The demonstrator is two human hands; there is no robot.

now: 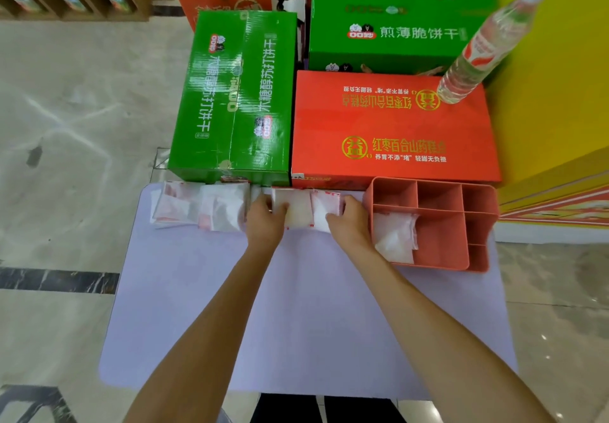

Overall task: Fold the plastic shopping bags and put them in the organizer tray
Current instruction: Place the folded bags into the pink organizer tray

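Both hands meet at the far edge of the lilac table point(296, 307), working one white and red plastic bag point(304, 206) that lies flat between them. The left hand point(265, 220) pinches the bag's left end with curled fingers, and the right hand point(349, 220) grips its right end, thumb on top. A loose pile of bags point(201, 206) sits just left of the left hand. The pink organizer tray point(474, 225) stands just right of the right hand, with a folded bag point(395, 236) in its large near compartment.
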